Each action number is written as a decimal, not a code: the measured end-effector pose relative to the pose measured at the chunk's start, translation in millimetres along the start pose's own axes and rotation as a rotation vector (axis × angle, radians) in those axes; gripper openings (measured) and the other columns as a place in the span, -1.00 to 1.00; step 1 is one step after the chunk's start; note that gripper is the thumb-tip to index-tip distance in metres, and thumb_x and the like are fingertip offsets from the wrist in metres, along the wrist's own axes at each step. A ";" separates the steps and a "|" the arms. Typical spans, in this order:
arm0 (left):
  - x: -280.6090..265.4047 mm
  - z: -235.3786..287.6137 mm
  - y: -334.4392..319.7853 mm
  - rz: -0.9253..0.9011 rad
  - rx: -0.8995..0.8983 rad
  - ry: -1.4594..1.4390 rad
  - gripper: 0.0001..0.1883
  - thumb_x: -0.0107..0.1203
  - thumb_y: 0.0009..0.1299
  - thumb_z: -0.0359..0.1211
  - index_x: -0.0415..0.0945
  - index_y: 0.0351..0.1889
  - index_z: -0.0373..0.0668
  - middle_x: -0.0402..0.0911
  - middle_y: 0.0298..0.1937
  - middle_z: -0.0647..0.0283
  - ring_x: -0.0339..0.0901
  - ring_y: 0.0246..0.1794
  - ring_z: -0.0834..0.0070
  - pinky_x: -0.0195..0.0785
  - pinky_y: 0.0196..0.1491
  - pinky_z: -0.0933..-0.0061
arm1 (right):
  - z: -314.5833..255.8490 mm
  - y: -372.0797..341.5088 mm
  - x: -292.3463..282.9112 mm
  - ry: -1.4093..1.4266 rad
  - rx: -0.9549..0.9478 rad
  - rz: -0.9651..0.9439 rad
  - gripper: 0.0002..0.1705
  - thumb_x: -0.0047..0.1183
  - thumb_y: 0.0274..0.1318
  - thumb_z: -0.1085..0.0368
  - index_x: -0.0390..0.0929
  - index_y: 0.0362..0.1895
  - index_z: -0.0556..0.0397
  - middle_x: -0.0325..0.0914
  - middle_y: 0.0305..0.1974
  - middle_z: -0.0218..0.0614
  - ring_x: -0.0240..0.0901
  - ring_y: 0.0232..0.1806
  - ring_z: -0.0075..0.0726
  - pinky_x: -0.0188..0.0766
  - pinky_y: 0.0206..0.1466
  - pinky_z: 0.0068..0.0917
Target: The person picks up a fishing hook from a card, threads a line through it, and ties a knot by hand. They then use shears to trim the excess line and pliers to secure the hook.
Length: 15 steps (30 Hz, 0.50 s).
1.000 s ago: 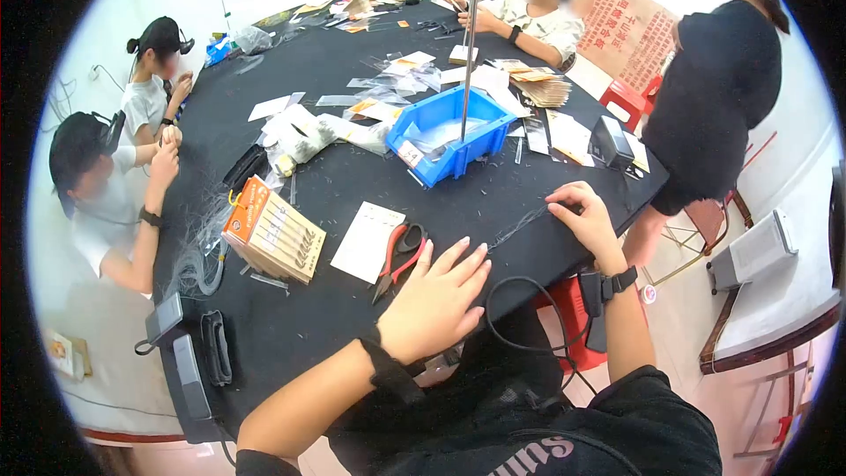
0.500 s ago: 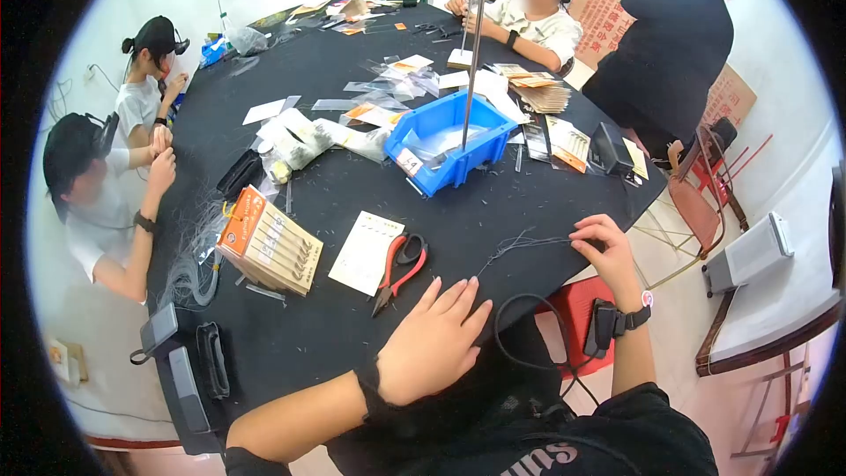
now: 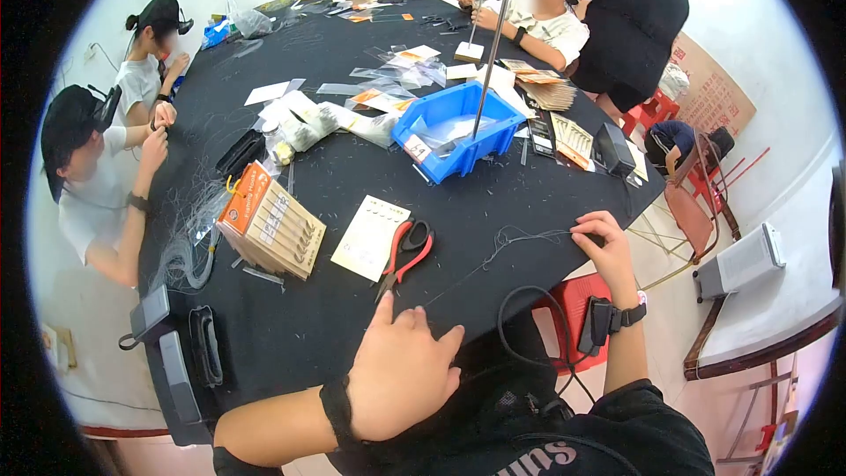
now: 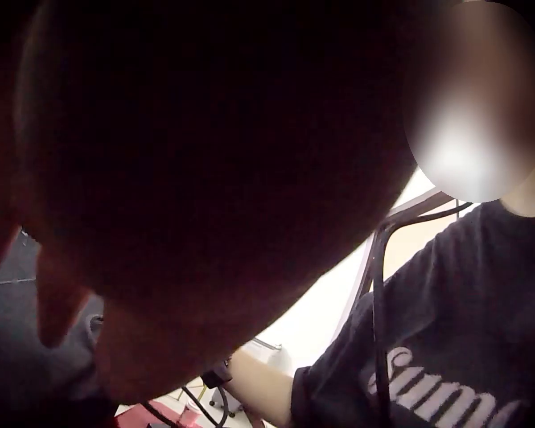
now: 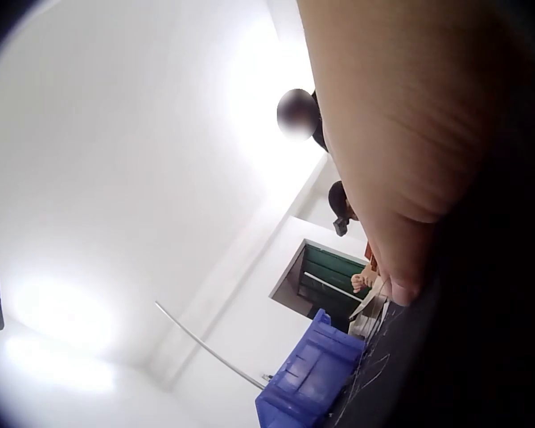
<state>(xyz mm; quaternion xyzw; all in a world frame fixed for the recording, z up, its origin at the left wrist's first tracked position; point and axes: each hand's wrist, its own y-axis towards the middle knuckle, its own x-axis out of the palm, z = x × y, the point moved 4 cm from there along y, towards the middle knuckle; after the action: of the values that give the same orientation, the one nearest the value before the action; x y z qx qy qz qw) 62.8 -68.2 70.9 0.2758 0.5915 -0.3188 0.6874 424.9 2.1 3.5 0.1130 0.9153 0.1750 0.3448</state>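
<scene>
Bare left hand (image 3: 401, 377), lower centre: back upward, index finger (image 3: 382, 314) extended. Bare right hand (image 3: 608, 253), right of centre: pinching.

"Fishing Hooks" runs along the orange header of the card pack (image 3: 269, 227). Pale letters beginning "Sum" cross the black shirt (image 4: 459, 308). The label (image 3: 417, 148) on the blue bin (image 3: 451, 166) and the red characters on the brown cardboard (image 3: 724, 99) are too unclear to read.

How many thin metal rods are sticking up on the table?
2: one rod rises from the blue bin, and the other stands at the white block farther back. More could be hidden behind things.
</scene>
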 end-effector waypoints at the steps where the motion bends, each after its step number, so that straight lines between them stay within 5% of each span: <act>1: -1.2 -0.1 -0.7 -0.013 -0.019 0.004 -0.51 0.09 0.37 0.03 0.58 0.13 -0.05 0.64 -0.07 -0.17 0.59 0.06 0.04 0.23 0.31 -0.06 | 1.6 0.7 -0.2 0.007 0.004 0.001 -0.87 0.32 -0.01 0.39 0.73 -0.30 0.06 0.59 -0.14 -0.32 0.53 -0.02 -0.30 0.39 0.09 -0.40; 9: -8.9 -2.0 -2.0 -0.151 -0.157 -0.030 -0.57 0.13 0.31 0.01 0.64 -0.03 -0.07 0.65 -0.49 0.04 0.68 -0.34 0.09 0.39 0.09 -0.03 | 15.9 8.5 -5.0 0.210 0.091 0.021 -0.89 0.26 0.12 0.44 0.69 -0.25 0.22 0.65 -0.18 -0.31 0.59 -0.21 -0.52 0.51 -0.11 -0.56; 15: -9.5 -1.3 -2.6 -0.151 -0.158 -0.051 -0.60 0.14 0.31 -0.01 0.63 -0.08 -0.09 0.63 -0.54 0.07 0.67 -0.39 0.09 0.42 0.01 -0.03 | 17.5 15.0 -8.1 0.129 0.200 0.040 -0.87 0.27 0.13 0.40 0.71 -0.24 0.19 0.69 -0.30 -0.37 0.58 -0.27 -0.56 0.49 -0.13 -0.59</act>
<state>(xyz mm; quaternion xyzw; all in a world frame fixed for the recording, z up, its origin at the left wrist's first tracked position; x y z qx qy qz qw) 59.1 -67.8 80.1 0.1674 0.6160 -0.3290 0.6959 443.9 17.4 2.0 0.1537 0.9461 0.0965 0.2684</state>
